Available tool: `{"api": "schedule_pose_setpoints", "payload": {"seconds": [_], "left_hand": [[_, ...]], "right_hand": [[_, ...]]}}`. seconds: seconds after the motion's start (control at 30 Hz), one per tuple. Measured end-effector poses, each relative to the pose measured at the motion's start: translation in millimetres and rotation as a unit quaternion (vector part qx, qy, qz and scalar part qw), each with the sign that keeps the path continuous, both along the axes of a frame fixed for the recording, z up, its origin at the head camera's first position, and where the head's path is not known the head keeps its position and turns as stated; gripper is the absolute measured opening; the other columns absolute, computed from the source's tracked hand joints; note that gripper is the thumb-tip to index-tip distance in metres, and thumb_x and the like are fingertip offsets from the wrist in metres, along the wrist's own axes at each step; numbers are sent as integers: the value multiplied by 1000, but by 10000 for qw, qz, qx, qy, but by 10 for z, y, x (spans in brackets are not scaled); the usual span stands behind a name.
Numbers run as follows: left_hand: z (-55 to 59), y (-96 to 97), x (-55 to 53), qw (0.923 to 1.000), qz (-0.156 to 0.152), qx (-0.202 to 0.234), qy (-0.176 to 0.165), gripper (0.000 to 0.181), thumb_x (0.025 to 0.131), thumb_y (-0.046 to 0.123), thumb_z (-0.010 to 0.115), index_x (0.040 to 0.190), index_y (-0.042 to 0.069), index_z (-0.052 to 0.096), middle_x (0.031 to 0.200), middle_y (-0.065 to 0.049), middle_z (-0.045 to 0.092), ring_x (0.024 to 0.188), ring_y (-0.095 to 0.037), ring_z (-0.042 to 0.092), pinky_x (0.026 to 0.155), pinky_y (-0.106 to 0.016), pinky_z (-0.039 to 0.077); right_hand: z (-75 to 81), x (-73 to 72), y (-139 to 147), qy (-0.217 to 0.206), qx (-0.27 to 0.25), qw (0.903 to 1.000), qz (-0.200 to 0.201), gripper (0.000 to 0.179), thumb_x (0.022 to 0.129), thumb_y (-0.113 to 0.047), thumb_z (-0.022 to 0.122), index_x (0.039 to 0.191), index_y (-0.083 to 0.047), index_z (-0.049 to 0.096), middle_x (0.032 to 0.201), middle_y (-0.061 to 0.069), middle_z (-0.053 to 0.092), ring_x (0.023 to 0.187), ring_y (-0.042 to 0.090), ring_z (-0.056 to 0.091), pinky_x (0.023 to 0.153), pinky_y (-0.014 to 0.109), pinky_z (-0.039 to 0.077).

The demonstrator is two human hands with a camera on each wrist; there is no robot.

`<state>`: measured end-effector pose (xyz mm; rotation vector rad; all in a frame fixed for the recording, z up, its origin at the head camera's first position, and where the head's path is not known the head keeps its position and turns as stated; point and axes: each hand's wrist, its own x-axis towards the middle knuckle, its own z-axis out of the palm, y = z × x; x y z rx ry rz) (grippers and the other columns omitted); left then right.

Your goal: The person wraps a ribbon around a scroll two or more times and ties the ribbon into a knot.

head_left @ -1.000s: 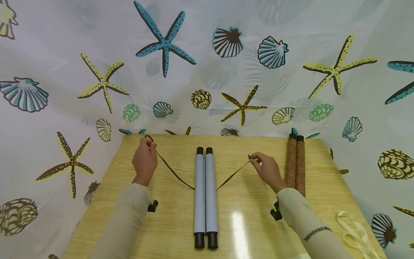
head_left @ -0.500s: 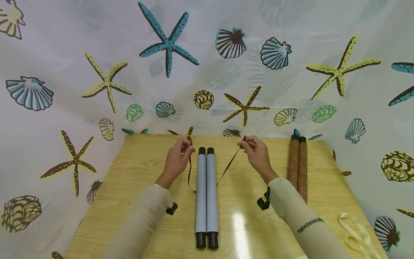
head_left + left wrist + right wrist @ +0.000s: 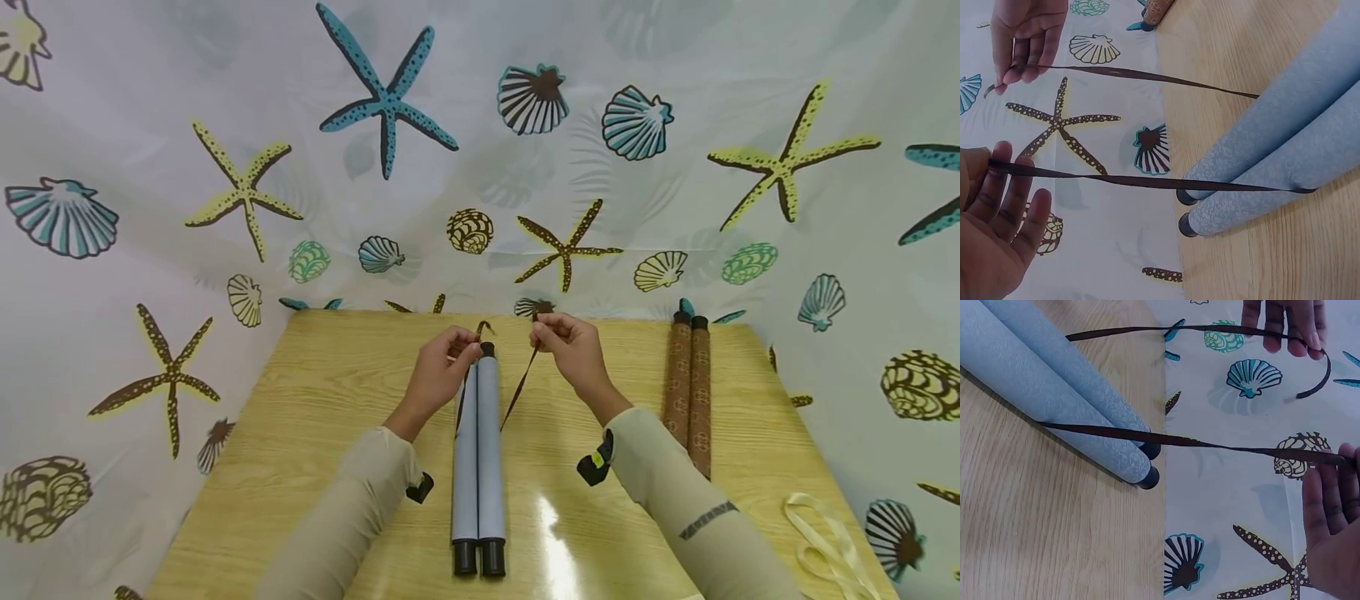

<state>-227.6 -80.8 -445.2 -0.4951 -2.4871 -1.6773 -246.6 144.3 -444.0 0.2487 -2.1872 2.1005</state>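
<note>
Left hand: pinches the brown ribbon near one end.
Right hand: pinches it near the other end.
Blue rolls: side by side on the desk, the ribbon probably passing under them.
Slip risk: a loose pinch could free the short end.
Rolling risk: unequal pull could move the round rolls.
Twist risk: the ribbon has turns and may not lie flat.

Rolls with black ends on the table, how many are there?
4: two blue rolls lie side by side in the middle, two brown rolls at the right, their near ends hidden by the right sleeve.
</note>
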Motion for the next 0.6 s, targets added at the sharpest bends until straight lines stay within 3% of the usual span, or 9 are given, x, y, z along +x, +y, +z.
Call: {"api": "schedule_pose_setpoints", "payload": {"seconds": [0.27, 0.4, 0.6], "left_hand": [[30, 84, 17, 9991, -313, 282, -85, 17, 103, 16, 56, 109, 2, 63, 100, -17, 70, 89, -26, 67, 76, -26, 53], [53, 129, 35, 9991, -416, 25, -94, 16, 102, 16, 57, 109, 3, 64, 99, -15, 70, 84, -19, 66, 75, -26, 53], [56, 168, 63, 9983, -502, -303, -54, 18, 101, 16, 59, 109, 2, 67, 98, -15, 71, 84, -29, 67, 72, -24, 51]], "right_hand": [[-10, 54, -180, -312, 545, 9954, 724, 28, 102, -16, 58, 116, 7, 65, 83, -7, 61, 67, 9, 61, 71, 27, 58], [36, 67, -241, -416, 640, 9926, 945, 26, 102, -15, 57, 116, 6, 66, 79, -5, 60, 63, 9, 59, 66, 32, 59], [104, 78, -255, -581, 492, 9896, 1220, 29, 102, -8, 53, 124, 9, 63, 87, -8, 65, 68, 6, 58, 67, 26, 54]]}}
